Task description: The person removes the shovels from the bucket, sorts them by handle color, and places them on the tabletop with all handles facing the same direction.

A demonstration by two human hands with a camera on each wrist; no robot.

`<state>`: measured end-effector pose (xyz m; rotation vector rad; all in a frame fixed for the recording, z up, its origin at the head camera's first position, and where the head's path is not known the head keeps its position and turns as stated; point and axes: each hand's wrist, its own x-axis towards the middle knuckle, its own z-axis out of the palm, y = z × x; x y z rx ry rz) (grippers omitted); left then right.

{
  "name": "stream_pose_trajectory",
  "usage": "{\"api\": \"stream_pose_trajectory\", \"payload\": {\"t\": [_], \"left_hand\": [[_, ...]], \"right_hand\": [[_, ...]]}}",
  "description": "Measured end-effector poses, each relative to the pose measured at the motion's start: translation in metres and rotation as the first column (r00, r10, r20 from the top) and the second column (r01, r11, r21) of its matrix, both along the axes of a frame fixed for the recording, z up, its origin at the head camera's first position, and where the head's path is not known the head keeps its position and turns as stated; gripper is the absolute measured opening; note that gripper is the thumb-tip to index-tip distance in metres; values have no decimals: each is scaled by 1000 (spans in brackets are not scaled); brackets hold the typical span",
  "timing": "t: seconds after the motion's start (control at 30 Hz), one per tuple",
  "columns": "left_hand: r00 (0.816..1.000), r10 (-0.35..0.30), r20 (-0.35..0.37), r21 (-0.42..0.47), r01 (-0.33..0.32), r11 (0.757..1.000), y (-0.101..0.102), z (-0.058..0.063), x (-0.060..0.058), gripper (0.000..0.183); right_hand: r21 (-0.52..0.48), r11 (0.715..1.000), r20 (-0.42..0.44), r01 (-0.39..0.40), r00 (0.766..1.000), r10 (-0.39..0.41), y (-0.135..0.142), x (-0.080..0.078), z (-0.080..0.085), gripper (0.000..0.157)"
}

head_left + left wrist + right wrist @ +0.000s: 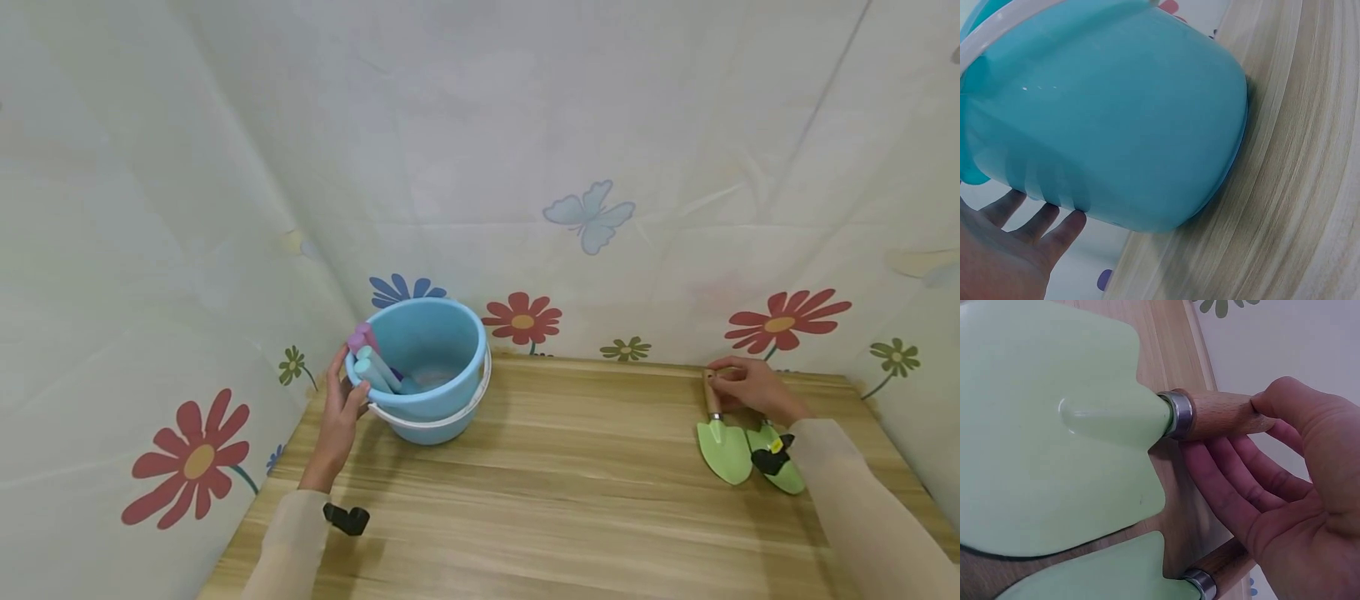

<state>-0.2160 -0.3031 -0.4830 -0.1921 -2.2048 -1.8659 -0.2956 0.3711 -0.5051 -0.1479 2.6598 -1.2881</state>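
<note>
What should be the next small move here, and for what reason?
I would probably lift the left trowel gently toward the bucket. The right grip pinches the end of its wooden handle, while the left grip touches the bucket's side. The bucket is open on top and shows room inside, so the trowel may well fit.

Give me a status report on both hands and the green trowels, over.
Left hand holding blue bucket by its side. Right hand pinching one green trowel by its wooden handle. Second trowel close alongside; no obstruction visible.
</note>
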Motion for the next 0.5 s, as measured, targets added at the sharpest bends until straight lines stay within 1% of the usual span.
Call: {"api": "stream_pose_trajectory", "payload": {"t": [0.2,0.4,0.5], "left_hand": [[1000,6,3,-10,-6,1000,0,0,0,66],[1000,4,0,-5,-4,1000,0,0,-1,66],[1000,1,-6,-1,-1,1000,-1,-1,-1,66]], "right_hand": [[9,1000,-3,-13,1000,13,1,0,1,49],[-25,999,28,-22,999,23,4,0,1,49],[-30,999,29,-27,999,28,4,1,2,49]]}}
